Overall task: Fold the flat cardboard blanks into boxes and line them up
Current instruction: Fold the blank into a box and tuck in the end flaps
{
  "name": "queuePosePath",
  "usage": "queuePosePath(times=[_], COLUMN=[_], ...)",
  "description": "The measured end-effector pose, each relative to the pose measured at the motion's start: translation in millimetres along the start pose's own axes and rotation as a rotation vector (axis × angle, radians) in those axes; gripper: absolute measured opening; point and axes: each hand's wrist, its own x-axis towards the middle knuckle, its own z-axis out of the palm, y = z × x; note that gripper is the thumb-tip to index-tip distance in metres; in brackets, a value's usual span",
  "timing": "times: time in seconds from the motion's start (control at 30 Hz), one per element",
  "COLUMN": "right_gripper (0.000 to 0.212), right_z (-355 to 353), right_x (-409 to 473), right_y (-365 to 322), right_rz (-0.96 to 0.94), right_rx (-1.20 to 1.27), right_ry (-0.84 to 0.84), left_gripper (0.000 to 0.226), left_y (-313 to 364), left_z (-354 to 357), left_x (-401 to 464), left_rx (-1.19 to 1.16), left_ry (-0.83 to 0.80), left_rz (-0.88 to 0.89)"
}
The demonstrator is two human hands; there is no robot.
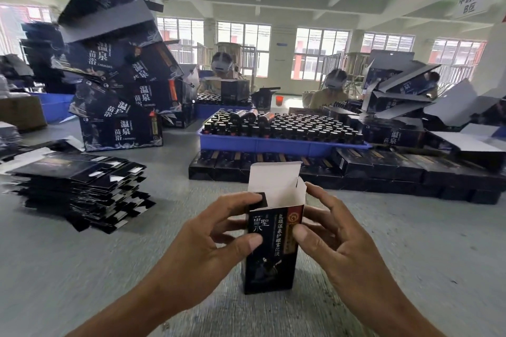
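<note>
Hands clamp a dark box [269,249] upright, top flap open: left hand [210,249] and right hand [336,243] pinching its sides, flat blanks [79,191] stacked left.

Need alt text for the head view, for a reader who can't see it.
Both hands, left and right, grip an upright dark box with its white top flap open. Flat blanks are stacked left; a row of finished boxes lies beyond.

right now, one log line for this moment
step: folding box | left hand: holds box | right hand: holds box | top flap: open | blanks: stacked left
</note>
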Motion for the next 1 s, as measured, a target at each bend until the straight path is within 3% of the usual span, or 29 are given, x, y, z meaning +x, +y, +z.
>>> queuePosePath(times=[0.3,0.57,0.8,1.0], right_gripper=[0.033,0.032,0.03,0.022], right_z=[-1.8,-0.4,-0.3,4.6], right_x=[-1.2,-1.3,-4.1,-4.8], right_y=[-2.3,-3.3,-13.8,-20.4], right_rz=[-0.062,-0.085,-0.14,-0.141], right_rx=[-0.132,-0.164,-0.17,-0.058], right_ry=[-0.023,-0.006,0.052,0.069], left_gripper=[0.046,0.019,0.025,0.025], left_y=[0.7,14.4,20.2,21.2], left_z=[-3.9,0.9,4.7,2.9], left_x=[1.7,1.5,0.7,2.4], left_rx=[-0.089,-0.142,-0.203,-0.247], left_ry=[-0.047,0.013,0.081,0.044], left_rz=[-0.03,-0.022,0.011,0.025])
